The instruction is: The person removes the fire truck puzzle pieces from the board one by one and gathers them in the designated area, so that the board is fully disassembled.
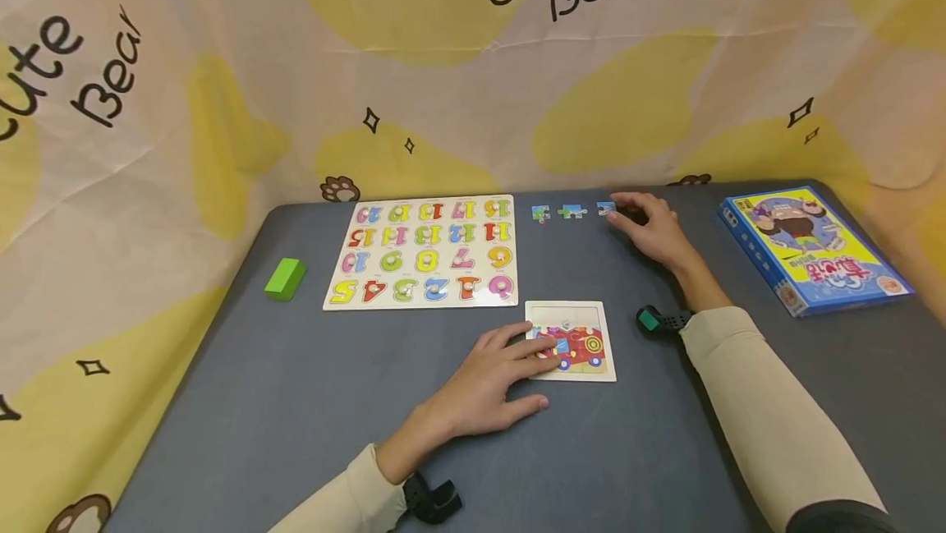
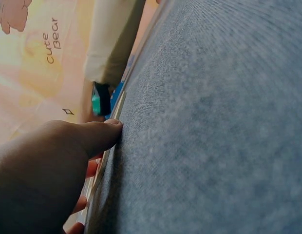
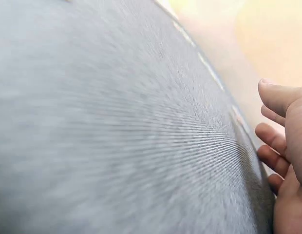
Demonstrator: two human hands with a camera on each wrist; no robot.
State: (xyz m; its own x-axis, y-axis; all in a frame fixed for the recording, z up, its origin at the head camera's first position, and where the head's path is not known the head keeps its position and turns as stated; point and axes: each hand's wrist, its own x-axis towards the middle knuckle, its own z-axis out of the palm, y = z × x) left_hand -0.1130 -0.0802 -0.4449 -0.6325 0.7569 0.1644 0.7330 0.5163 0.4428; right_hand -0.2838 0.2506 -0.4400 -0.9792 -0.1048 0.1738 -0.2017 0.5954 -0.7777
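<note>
Surface: a dark grey tabletop (image 1: pixel 310 402) with a woven texture.
Room: a cream-pink fabric backdrop (image 1: pixel 443 89) with yellow blotches and "cute Bear" lettering hangs behind and to the left.
Far left: a bright green rectangular block (image 1: pixel 285 279).
Left of centre: a cream rectangular board (image 1: pixel 409 262) of multicoloured numerals, upside down from the wearer's side.
Left hand (image 1: pixel 491 381): fingers extended and spread over the left part of the puzzle, thumb off its edge; grasping nothing.
Centre: a small, pale-framed puzzle (image 1: pixel 567 313) picturing a red vehicle, lying flat between the hands, nearer the left.
Beyond the puzzle: three small blue-green jigsaw pieces (image 1: pixel 572 211) in a row.
Right hand (image 1: pixel 654 229): fingers loosely bent, thumb apart, tips at the rightmost piece; contact cannot be told.
Far right: a blue cardboard box (image 1: pixel 828 250) with a yellow illustrated lid.
</note>
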